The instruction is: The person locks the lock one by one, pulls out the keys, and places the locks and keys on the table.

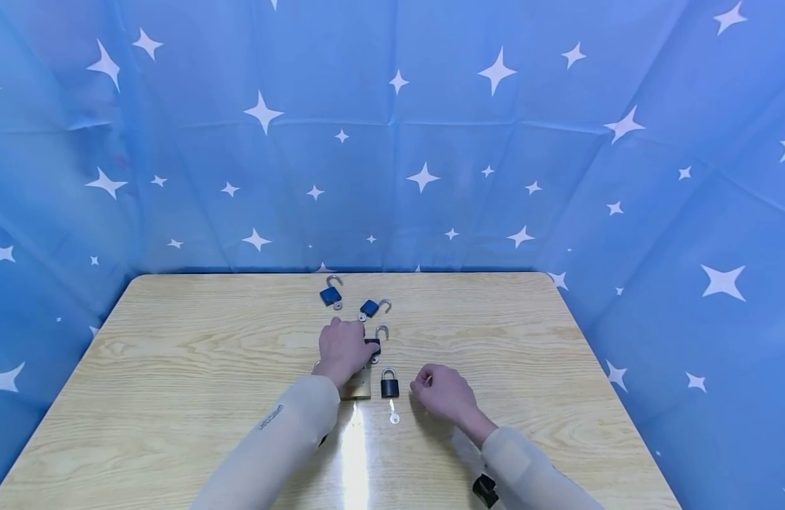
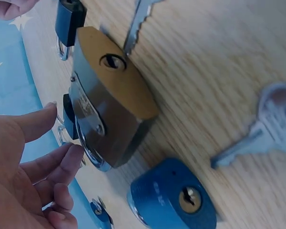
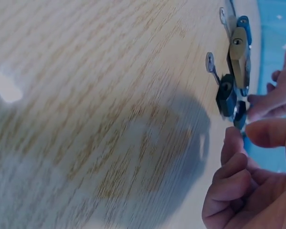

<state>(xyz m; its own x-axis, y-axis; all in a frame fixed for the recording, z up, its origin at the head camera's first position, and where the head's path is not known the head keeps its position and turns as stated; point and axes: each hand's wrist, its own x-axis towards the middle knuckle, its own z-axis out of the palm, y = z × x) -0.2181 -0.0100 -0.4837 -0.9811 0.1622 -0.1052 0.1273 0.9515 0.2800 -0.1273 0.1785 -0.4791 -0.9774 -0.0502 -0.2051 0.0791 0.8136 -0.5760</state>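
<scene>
My left hand (image 1: 343, 348) reaches over the group of padlocks, its thumb overlapping a small black padlock (image 1: 375, 346) with a raised shackle. In the left wrist view, the thumb and fingers are spread apart beside the shackle of a large brass padlock (image 2: 109, 90). A blue padlock (image 2: 169, 195) stands near it, mostly hidden under the left arm in the head view. Right of the brass one is a black padlock (image 1: 390, 387) with its shackle down and a key (image 1: 394, 414) in front. My right hand (image 1: 445, 391) hovers beside it, fingers loosely curled round nothing.
Two blue padlocks with raised shackles lie farther back, one at the left (image 1: 330, 295) and another at the right (image 1: 370, 308), each with a key. Loose keys lie before the blue padlock (image 2: 271, 124) and the brass one. A blue star-patterned curtain (image 1: 424, 212) borders the wooden table (image 1: 176, 397).
</scene>
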